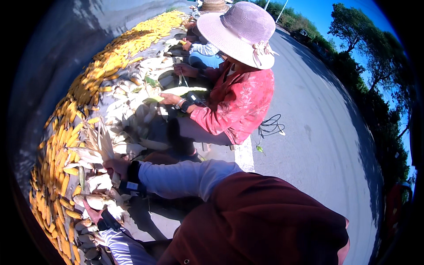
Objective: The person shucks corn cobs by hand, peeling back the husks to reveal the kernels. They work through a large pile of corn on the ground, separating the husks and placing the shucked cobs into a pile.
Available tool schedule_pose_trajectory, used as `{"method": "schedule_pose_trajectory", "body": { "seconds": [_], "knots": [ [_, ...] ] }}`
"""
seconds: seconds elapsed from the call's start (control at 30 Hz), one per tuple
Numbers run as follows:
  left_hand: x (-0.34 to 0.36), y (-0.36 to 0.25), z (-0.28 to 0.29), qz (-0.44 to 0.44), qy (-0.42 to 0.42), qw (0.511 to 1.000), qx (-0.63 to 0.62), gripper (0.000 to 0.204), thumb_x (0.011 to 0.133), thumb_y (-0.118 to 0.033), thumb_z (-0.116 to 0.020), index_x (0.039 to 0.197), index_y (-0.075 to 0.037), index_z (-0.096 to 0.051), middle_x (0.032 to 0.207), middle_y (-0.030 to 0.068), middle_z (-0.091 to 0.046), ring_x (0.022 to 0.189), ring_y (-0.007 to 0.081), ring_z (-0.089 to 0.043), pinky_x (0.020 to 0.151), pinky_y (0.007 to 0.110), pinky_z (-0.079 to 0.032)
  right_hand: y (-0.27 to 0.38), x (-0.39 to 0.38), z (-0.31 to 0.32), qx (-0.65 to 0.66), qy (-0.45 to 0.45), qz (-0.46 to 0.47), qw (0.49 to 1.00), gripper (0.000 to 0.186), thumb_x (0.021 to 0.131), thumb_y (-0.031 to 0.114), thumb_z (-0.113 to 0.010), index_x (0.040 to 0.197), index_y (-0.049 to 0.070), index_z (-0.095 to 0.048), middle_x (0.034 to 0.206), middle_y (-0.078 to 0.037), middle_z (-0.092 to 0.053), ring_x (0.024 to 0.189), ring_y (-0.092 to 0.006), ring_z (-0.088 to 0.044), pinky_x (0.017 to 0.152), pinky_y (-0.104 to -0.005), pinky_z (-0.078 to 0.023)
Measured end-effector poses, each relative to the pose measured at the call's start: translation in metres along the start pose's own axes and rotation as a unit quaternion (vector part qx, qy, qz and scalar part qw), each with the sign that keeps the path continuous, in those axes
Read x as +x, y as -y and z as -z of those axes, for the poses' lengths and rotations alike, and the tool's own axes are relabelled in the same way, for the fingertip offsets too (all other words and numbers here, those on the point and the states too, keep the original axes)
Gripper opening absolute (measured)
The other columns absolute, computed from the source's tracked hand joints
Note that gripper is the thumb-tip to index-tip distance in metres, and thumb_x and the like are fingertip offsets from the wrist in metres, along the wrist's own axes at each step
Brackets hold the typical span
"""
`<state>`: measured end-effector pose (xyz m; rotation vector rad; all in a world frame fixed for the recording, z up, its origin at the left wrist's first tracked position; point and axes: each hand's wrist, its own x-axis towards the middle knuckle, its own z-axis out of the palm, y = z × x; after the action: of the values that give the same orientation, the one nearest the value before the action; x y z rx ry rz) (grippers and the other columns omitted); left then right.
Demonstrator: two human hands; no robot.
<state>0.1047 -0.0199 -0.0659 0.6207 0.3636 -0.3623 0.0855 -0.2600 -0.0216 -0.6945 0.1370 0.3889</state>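
My right hand [116, 168], with a dark band at its wrist, is closed around a bunch of pale dry corn husks [100, 143]. The leaves fan out beyond my fingers. Nearer the lower edge, my left hand [92, 213] is against an ear of corn [96, 201] still partly wrapped in whitish husk, with its thumb side along it. Its other fingers are mostly hidden, but it appears to hold the ear. Loose husks and bare yellow cobs [59, 154] lie around both hands.
A long band of yellow cobs [112, 59] curves along the left. Beside me a person in a pink hat [243, 31] and red shirt holds a pale ear [183, 91]. Another person sits beyond. A black cord [270, 126] lies on the grey pavement [304, 132] at right.
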Motion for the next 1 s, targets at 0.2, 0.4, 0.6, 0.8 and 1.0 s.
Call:
{"method": "schedule_pose_trajectory", "body": {
  "seconds": [0.2,0.4,0.6,0.8,1.0],
  "knots": [
    [-0.014,0.015,-0.006,0.022,0.02,1.0,0.0,0.043,0.083,-0.043,-0.056,0.106,-0.007,-0.059,0.101,0.009,-0.063,0.091,0.0257,-0.06,0.083,0.043,-0.047,0.063,-0.051,-0.014,-0.368,0.02,0.283,0.885,0.019,0.082,0.018,-0.054,0.068,0.006,-0.05,0.06,-0.003,-0.048,0.051,-0.0136,-0.046,0.049,-0.029,-0.039],
    [-0.037,0.003,0.016,-0.044,0.003,0.999,-0.003,0.042,0.084,-0.042,-0.056,0.107,-0.008,-0.058,0.102,0.0084,-0.063,0.093,0.0257,-0.06,0.084,0.043,-0.047,0.103,-0.056,0.011,-0.506,0.039,0.452,0.734,0.018,0.083,0.019,-0.055,0.072,0.006,-0.052,0.064,-0.003,-0.05,0.054,-0.0138,-0.048,0.052,-0.0277,-0.041],
    [-0.087,-0.009,0.018,-0.102,-0.028,0.994,-0.004,0.035,0.085,-0.034,-0.057,0.103,-0.005,-0.058,0.094,0.0106,-0.064,0.086,0.0274,-0.061,0.079,0.043,-0.049,0.108,-0.033,0.082,-0.33,-0.132,0.096,0.93,0.03,0.083,0.028,-0.055,0.066,0.004,-0.057,0.06,-0.005,-0.054,0.055,-0.0143,-0.05,0.053,-0.0298,-0.041],
    [-0.127,-0.013,0.021,-0.107,-0.04,0.993,-0.011,0.039,0.084,-0.034,-0.056,0.111,-0.005,-0.054,0.104,0.0122,-0.06,0.097,0.0301,-0.056,0.086,0.05,-0.043,0.064,-0.009,0.163,-0.33,-0.151,-0.007,0.932,0.027,0.081,0.029,-0.062,0.071,0.005,-0.056,0.064,-0.006,-0.056,0.056,-0.017,-0.054,0.054,-0.03,-0.044],
    [-0.14,-0.014,0.046,-0.093,-0.088,0.992,-0.004,0.036,0.085,-0.033,-0.055,0.105,-0.002,-0.055,0.097,0.0153,-0.063,0.09,0.0307,-0.06,0.084,0.047,-0.046,0.001,0.006,0.223,-0.386,-0.26,-0.065,0.883,0.02,0.075,0.02,-0.067,0.071,0.003,-0.058,0.064,-0.007,-0.055,0.055,-0.0168,-0.054,0.05,-0.0328,-0.043]
  ]
}}
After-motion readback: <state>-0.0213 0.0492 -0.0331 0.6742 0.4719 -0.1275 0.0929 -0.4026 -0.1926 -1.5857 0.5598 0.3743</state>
